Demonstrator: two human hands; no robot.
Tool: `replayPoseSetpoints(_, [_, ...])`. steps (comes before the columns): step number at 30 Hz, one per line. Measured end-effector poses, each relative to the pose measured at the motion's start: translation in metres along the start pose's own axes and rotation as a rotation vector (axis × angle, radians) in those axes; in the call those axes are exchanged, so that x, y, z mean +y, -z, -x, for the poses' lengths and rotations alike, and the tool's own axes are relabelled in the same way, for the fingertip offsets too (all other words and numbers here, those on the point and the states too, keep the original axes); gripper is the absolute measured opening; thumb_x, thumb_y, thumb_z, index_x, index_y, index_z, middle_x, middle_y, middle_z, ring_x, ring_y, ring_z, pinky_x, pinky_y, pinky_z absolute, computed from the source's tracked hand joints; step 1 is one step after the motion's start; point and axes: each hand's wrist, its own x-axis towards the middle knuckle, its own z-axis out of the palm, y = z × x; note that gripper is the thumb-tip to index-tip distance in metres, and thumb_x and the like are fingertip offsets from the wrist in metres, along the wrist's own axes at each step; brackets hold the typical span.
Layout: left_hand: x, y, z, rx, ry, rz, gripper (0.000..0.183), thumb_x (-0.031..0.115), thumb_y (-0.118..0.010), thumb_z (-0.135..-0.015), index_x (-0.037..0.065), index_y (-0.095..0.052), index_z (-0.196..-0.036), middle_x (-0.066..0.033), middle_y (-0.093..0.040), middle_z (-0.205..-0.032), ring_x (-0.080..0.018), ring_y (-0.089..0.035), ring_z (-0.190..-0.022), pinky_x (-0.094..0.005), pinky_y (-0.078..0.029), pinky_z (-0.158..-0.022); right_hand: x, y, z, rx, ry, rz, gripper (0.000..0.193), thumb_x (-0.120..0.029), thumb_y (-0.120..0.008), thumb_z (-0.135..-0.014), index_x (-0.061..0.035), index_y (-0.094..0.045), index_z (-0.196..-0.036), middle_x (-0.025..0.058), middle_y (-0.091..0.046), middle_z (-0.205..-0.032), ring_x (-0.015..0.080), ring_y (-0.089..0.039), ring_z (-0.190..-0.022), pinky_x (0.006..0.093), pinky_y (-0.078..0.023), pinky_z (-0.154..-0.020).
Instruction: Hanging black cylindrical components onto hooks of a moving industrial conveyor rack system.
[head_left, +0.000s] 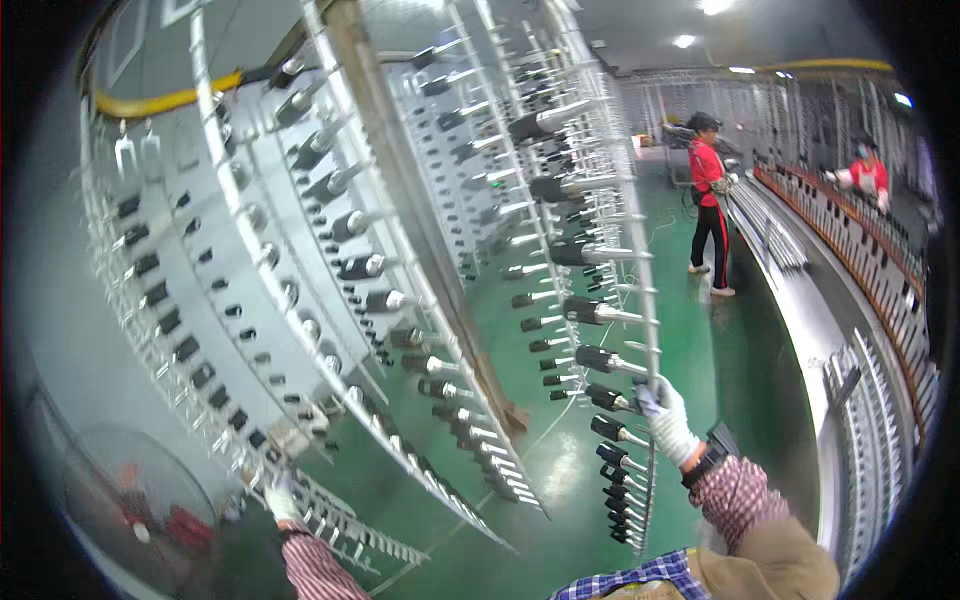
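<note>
My right hand [670,428], in a white glove, is closed round a pale hanging rack [643,270]. Black cylindrical parts [597,358] sit on pegs along that rack, pointing to the left. Low on the left, my left hand [283,502], also gloved in white, is closed at the lower part of another rack [150,352]. Small black parts [187,348] line this rack too, and bare silvery pegs [345,530] show beside the hand. The left fingers are small and partly hidden.
Between my hands hang more loaded racks [395,245], with a brown post [400,170] among them. A round fan guard [140,500] stands lower left. At right, a long bench [800,330] holds metal bars [765,230]; two people in red [708,165] stand near it.
</note>
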Motion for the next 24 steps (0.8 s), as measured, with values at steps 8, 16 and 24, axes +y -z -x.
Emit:
replayPoseSetpoints(8, [0.136, 0.021, 0.033, 0.405, -0.178, 0.308, 0.030, 0.028, -0.068, -0.069, 0.002, -0.055, -0.075, -0.0003, -0.053, -0.065, -0.0105, -0.044, -0.055, -0.0251, -0.033, -0.050, -0.007, -0.080, -0.100, -0.258, 0.083, -0.212, 0.038, -0.032, -0.052, -0.082, -0.0004, -0.048, -0.102, -0.0006, -0.048, -0.070, 0.0064, -0.045, -0.059, 0.0212, -0.040, -0.051])
replayPoseSetpoints(16, [0.362, -0.031, 0.246, 0.283, -0.029, 0.222, 0.016, 0.020, -0.052, -0.077, 0.006, -0.046, -0.070, -0.0031, -0.044, -0.053, -0.0119, -0.042, -0.046, -0.0234, -0.033, -0.039, -0.093, -0.164, -0.198, -0.392, 0.352, -0.118, 0.043, -0.036, -0.045, -0.083, 0.0000, -0.049, -0.107, 0.0103, -0.055, -0.080, 0.0128, -0.051, -0.068, 0.0271, -0.043, -0.059])
replayPoseSetpoints(24, [0.286, -0.127, 0.319, -0.152, 0.190, 0.400, 0.026, 0.023, -0.058, -0.076, 0.012, -0.054, -0.100, -0.0069, -0.054, -0.082, -0.0162, -0.052, -0.075, -0.0253, -0.041, -0.067, -0.179, -0.148, -0.181, -0.539, 0.348, -0.270, 0.032, -0.028, -0.048, -0.083, -0.0046, -0.051, -0.104, 0.0028, -0.051, -0.064, 0.0111, -0.048, -0.056, 0.0267, -0.041, -0.051])
